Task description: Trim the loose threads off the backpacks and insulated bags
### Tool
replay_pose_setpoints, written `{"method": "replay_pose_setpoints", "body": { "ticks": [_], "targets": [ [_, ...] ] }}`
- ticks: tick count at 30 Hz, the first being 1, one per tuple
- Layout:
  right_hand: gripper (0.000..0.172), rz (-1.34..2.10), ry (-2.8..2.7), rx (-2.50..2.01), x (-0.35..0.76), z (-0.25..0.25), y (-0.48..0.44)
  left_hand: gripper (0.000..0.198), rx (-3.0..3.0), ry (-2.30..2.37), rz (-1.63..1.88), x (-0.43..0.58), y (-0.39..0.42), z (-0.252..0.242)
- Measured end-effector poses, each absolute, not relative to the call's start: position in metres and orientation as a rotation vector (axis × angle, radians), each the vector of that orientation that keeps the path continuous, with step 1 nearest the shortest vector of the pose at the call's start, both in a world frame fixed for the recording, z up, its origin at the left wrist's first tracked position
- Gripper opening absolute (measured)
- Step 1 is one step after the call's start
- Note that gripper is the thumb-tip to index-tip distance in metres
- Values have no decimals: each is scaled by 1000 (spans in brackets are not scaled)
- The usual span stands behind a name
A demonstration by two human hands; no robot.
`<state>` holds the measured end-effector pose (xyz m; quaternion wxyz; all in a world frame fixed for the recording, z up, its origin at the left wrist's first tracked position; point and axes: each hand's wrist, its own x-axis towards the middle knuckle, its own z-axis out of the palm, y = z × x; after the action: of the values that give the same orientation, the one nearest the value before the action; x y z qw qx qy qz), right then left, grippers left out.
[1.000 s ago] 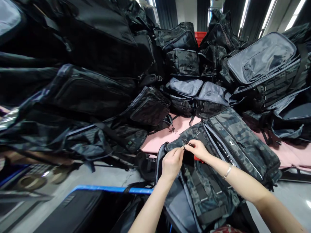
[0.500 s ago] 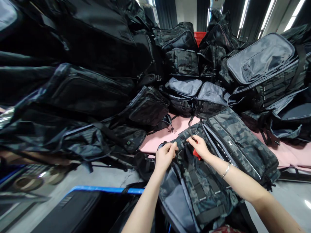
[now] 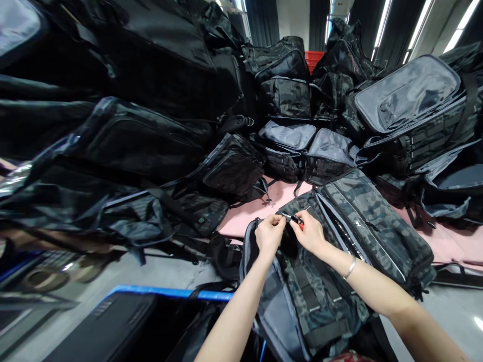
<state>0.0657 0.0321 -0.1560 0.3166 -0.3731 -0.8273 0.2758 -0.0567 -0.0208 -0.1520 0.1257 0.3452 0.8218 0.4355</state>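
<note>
A dark camouflage backpack [image 3: 362,226] lies open on the pink table [image 3: 256,211] in front of me. My left hand [image 3: 268,234] pinches the fabric at the backpack's top edge, fingers closed. Right beside it, my right hand [image 3: 311,235] is closed on small red-handled snips [image 3: 295,218], whose metal tip points left toward the left hand's fingers. A silver bracelet [image 3: 350,267] sits on my right wrist.
Heaps of black and camouflage backpacks [image 3: 124,141] crowd the left, the back [image 3: 287,95] and the right [image 3: 415,110] of the table. A blue-edged bin [image 3: 166,294] stands below at my left. A red crate [image 3: 315,56] shows far back.
My two hands parted slightly half a second ago, then closed in again at the backpack's top edge. The snips now point at the left hand's fingers.
</note>
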Motion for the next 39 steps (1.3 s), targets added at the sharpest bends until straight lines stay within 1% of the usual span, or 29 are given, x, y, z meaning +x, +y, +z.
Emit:
{"method": "replay_pose_setpoints", "body": {
  "ticks": [6,12,19,28,31,36,39],
  "targets": [
    [15,576,-2285,-982,68,-153,28,18,994,2427,1348,-52,-23,-158],
    [14,550,-2316,-986,68,-151,29,17,1034,2436,1387,-49,-22,-159],
    [17,526,-2315,-1050,65,-156,24,15,1058,2446,1437,-45,-22,-159],
    [17,818,-2069,-937,59,-169,28,11,1081,2336,1512,-44,-24,-156],
    [17,927,-1980,-884,59,-172,30,14,1063,2269,1543,-45,-23,-159],
    [17,1232,-1770,-757,59,-176,32,22,1021,2153,1584,-49,-22,-167],
    [18,1240,-1783,-659,60,-161,27,23,1012,2057,1573,-50,-21,-170]
  ]
}}
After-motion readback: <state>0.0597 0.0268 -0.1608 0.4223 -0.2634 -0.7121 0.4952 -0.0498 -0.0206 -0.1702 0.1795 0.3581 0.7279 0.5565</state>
